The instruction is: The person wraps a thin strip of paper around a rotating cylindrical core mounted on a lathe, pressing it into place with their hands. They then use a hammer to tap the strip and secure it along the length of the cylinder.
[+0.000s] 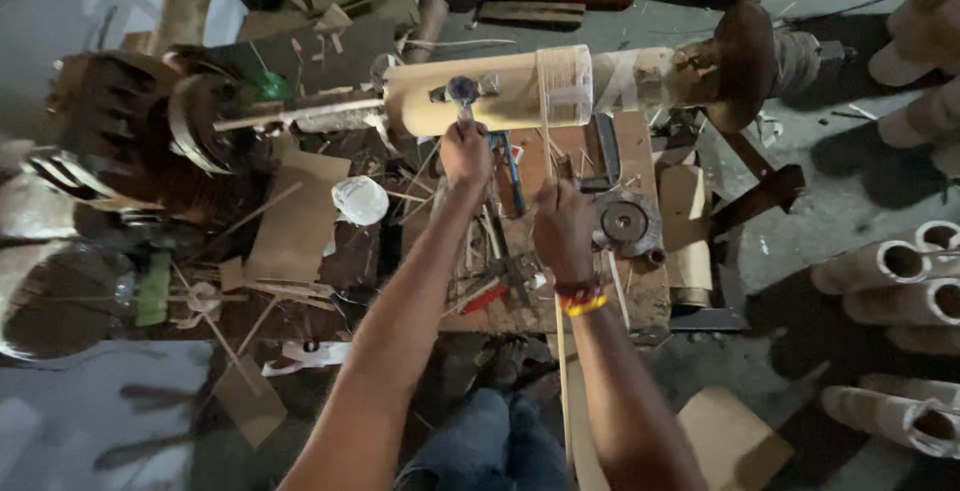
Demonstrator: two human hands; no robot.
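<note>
Left hand (465,151) grips clamp knob (462,90); right hand (563,229) pinches thin strip (548,121).

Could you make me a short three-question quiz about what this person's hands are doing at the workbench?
1. True or false: the left hand is raised to the small metal clamp on the cream cardboard tube.
2. What does the right hand pinch? A) a hammer B) a pale string running up and wrapped around the tube C) a saw
3. Fill in: the right wrist wears a red and yellow ____.

Key
1. True: its fingers reach the clamp on the tube's front.
2. B: the string rises from the fist to the windings on the tube.
3. Band.
</note>
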